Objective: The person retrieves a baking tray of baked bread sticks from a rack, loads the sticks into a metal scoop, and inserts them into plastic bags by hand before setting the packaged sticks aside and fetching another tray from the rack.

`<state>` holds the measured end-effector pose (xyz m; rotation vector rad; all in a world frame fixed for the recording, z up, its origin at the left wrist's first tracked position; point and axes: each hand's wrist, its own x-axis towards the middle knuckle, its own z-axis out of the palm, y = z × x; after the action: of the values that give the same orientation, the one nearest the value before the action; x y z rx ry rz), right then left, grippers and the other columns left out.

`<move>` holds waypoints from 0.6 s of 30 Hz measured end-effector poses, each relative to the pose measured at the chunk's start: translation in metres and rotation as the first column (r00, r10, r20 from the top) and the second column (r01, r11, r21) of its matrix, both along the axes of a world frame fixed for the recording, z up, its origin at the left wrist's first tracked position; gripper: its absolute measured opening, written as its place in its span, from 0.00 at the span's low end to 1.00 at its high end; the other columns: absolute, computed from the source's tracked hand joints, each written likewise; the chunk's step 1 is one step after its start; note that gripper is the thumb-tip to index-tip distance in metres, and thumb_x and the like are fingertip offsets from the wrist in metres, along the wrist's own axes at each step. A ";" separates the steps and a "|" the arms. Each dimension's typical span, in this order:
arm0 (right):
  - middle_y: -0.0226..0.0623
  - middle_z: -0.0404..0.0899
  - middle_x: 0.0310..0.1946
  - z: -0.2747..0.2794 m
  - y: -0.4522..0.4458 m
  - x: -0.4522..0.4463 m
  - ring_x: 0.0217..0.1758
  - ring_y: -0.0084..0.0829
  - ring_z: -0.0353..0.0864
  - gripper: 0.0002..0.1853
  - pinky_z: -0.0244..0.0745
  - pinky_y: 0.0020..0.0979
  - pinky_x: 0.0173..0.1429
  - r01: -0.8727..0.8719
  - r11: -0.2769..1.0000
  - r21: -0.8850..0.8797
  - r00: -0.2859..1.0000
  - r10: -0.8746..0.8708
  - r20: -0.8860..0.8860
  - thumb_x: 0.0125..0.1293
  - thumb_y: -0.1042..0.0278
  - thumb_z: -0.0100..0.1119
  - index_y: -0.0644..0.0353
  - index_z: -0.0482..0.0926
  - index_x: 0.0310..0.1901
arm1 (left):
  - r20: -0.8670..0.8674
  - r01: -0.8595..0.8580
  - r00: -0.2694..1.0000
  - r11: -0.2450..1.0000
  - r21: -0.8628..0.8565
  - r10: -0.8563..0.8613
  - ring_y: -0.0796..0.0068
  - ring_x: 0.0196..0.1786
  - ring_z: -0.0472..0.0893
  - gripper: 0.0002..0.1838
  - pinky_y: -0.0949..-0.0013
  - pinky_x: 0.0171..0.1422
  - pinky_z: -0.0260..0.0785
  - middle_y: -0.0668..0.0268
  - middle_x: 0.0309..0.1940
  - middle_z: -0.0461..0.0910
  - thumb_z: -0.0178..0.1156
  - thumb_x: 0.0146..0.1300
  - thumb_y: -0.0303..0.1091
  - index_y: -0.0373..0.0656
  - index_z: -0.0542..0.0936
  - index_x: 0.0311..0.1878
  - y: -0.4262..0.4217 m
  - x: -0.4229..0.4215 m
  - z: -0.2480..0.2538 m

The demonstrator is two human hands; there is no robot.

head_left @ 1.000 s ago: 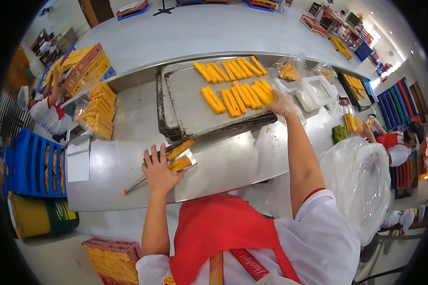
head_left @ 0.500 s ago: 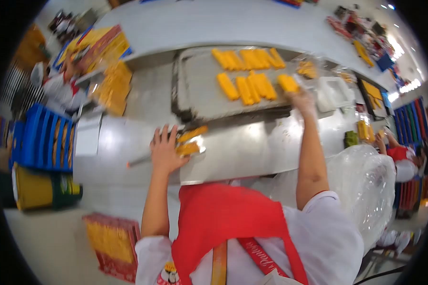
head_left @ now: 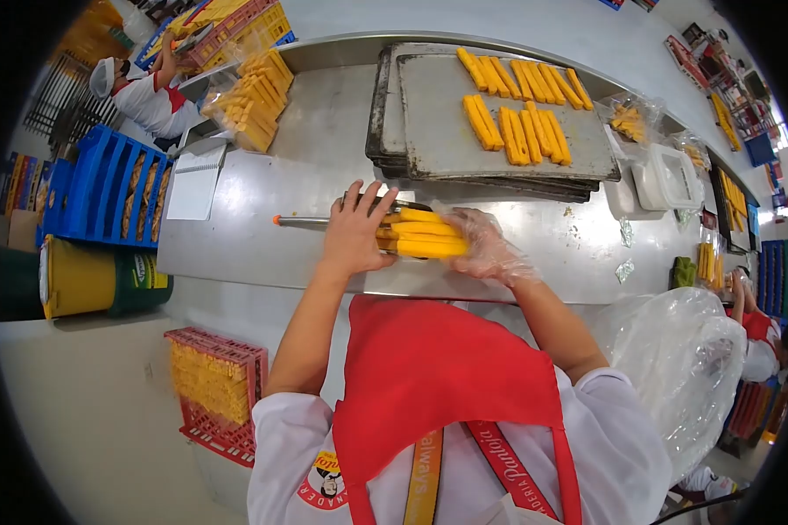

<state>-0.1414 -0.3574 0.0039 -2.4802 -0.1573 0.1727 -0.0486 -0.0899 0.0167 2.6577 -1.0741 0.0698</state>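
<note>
My right hand (head_left: 488, 249), in a clear plastic glove, is closed around the ends of several yellow breadsticks (head_left: 429, 238) low over the steel table. My left hand (head_left: 356, 229) is bare, its fingers spread and its thumb beside the sticks' other ends. Under it lies a dark-edged thing whose kind I cannot make out. A thin rod with an orange tip (head_left: 277, 220) sticks out to the left of that hand. Beyond my hands, a metal baking tray (head_left: 438, 131) on a stack of trays carries two rows of yellow breadsticks (head_left: 534, 83).
Bagged breadsticks (head_left: 258, 101) and a notebook (head_left: 196, 184) occupy the table's left side. A white plastic container (head_left: 665, 179) stands right of the trays. A large clear plastic bag (head_left: 674, 367) bulges at the right edge. Blue crates (head_left: 105, 188) and a co-worker (head_left: 149, 96) are at left.
My right hand has come from the tray toward me and left, bringing breadsticks to my left hand. My left hand stays with fingers spread. The camera view has shifted.
</note>
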 end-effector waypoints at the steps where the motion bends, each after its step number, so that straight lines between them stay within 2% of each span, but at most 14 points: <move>1: 0.51 0.70 0.69 0.001 0.005 0.003 0.73 0.52 0.67 0.44 0.62 0.45 0.78 -0.039 0.999 0.022 0.999 0.039 0.010 0.47 0.57 0.74 0.61 0.73 0.69 | 0.001 0.001 1.000 1.000 -0.002 -0.001 0.45 0.76 0.60 0.64 0.41 0.72 0.60 0.58 0.75 0.63 0.81 0.29 0.52 0.57 0.63 0.78 -0.003 -0.001 -0.001; 4: 0.52 0.68 0.70 0.003 0.014 0.007 0.74 0.54 0.65 0.45 0.62 0.46 0.78 -0.065 0.998 0.023 0.997 0.064 0.053 0.47 0.57 0.74 0.60 0.71 0.70 | -0.030 -0.007 1.000 0.999 -0.038 0.006 0.47 0.78 0.58 0.62 0.40 0.73 0.59 0.60 0.76 0.62 0.80 0.31 0.52 0.59 0.63 0.77 -0.010 -0.005 -0.005; 6: 0.53 0.68 0.69 0.004 0.017 0.009 0.73 0.54 0.66 0.45 0.62 0.46 0.78 -0.052 0.999 0.008 0.995 0.051 0.084 0.48 0.57 0.74 0.60 0.70 0.70 | -0.028 -0.005 1.000 0.995 -0.104 0.002 0.47 0.79 0.58 0.58 0.39 0.74 0.58 0.58 0.76 0.61 0.80 0.31 0.51 0.55 0.67 0.73 -0.011 -0.006 -0.011; 8: 0.55 0.67 0.70 0.005 0.018 0.010 0.73 0.55 0.65 0.46 0.62 0.46 0.78 -0.154 0.983 0.095 0.988 0.156 -0.010 0.47 0.57 0.73 0.61 0.69 0.71 | -0.030 0.001 1.000 0.990 -0.138 -0.005 0.47 0.79 0.58 0.55 0.39 0.74 0.58 0.57 0.76 0.62 0.80 0.31 0.51 0.54 0.68 0.70 -0.010 -0.004 -0.015; 9: 0.55 0.67 0.70 0.006 0.020 0.009 0.73 0.55 0.65 0.46 0.62 0.46 0.78 -0.148 0.985 0.093 0.989 0.150 -0.010 0.47 0.57 0.73 0.61 0.69 0.71 | -0.035 0.009 0.999 0.985 -0.170 -0.015 0.47 0.79 0.58 0.53 0.39 0.74 0.58 0.57 0.76 0.62 0.80 0.31 0.51 0.52 0.70 0.67 -0.011 -0.004 -0.015; 11: 0.55 0.67 0.71 0.008 0.026 0.009 0.73 0.57 0.65 0.47 0.61 0.47 0.78 -0.212 0.977 -0.022 0.977 0.212 0.020 0.49 0.59 0.72 0.63 0.66 0.72 | -0.035 0.012 0.999 0.983 -0.184 -0.018 0.46 0.79 0.58 0.50 0.38 0.74 0.58 0.57 0.76 0.62 0.80 0.31 0.51 0.52 0.72 0.64 -0.011 -0.004 -0.016; 12: 0.55 0.67 0.71 0.008 0.028 0.009 0.73 0.57 0.65 0.47 0.61 0.47 0.78 -0.211 0.977 -0.024 0.977 0.211 0.020 0.49 0.59 0.72 0.63 0.66 0.72 | -0.034 0.007 0.999 0.981 -0.196 -0.014 0.46 0.79 0.57 0.47 0.38 0.74 0.58 0.57 0.76 0.62 0.80 0.32 0.51 0.52 0.73 0.61 -0.012 -0.005 -0.015; 13: 0.55 0.67 0.71 0.008 0.030 0.010 0.73 0.55 0.67 0.43 0.63 0.45 0.77 -0.173 0.985 -0.015 0.985 0.173 0.001 0.52 0.61 0.70 0.64 0.68 0.71 | -0.033 0.008 0.999 0.980 -0.197 -0.014 0.46 0.79 0.57 0.47 0.38 0.74 0.58 0.57 0.76 0.62 0.80 0.32 0.51 0.52 0.73 0.61 -0.011 -0.005 -0.013; 15: 0.55 0.66 0.72 -0.003 0.028 0.010 0.73 0.53 0.68 0.39 0.65 0.43 0.76 -0.135 0.991 -0.006 0.991 0.135 -0.018 0.54 0.64 0.69 0.65 0.70 0.70 | 0.000 0.044 0.999 0.997 -0.058 -0.044 0.45 0.79 0.57 0.40 0.36 0.74 0.57 0.57 0.76 0.62 0.79 0.33 0.51 0.51 0.79 0.55 -0.010 -0.007 -0.009; 16: 0.56 0.71 0.68 -0.017 0.025 0.008 0.69 0.53 0.71 0.34 0.66 0.42 0.75 -0.045 0.962 0.270 0.999 0.040 0.025 0.57 0.65 0.66 0.66 0.73 0.67 | 0.000 0.045 0.999 0.997 -0.059 -0.045 0.45 0.79 0.57 0.40 0.36 0.74 0.57 0.57 0.76 0.62 0.79 0.33 0.51 0.51 0.79 0.55 -0.010 -0.008 -0.009; 17: 0.57 0.75 0.65 -0.031 0.019 0.006 0.66 0.53 0.75 0.30 0.68 0.41 0.73 0.033 0.850 0.526 0.997 -0.064 0.040 0.61 0.65 0.63 0.67 0.75 0.65 | 0.010 0.048 0.999 0.997 -0.055 -0.047 0.44 0.79 0.56 0.37 0.36 0.74 0.57 0.57 0.76 0.62 0.79 0.33 0.51 0.51 0.81 0.51 -0.010 -0.009 -0.008; 18: 0.57 0.75 0.65 -0.028 0.016 0.007 0.66 0.53 0.75 0.30 0.68 0.41 0.73 0.034 0.851 0.524 0.997 -0.064 0.040 0.61 0.65 0.63 0.67 0.75 0.65 | 0.020 0.051 0.999 0.997 -0.050 -0.050 0.43 0.79 0.56 0.34 0.35 0.74 0.56 0.56 0.76 0.62 0.79 0.33 0.51 0.51 0.83 0.48 -0.010 -0.010 -0.009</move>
<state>-0.1341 -0.3411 -0.0245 -1.9385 -0.1416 0.0293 -0.0582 -0.0995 0.0080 2.5884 -1.1291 0.1109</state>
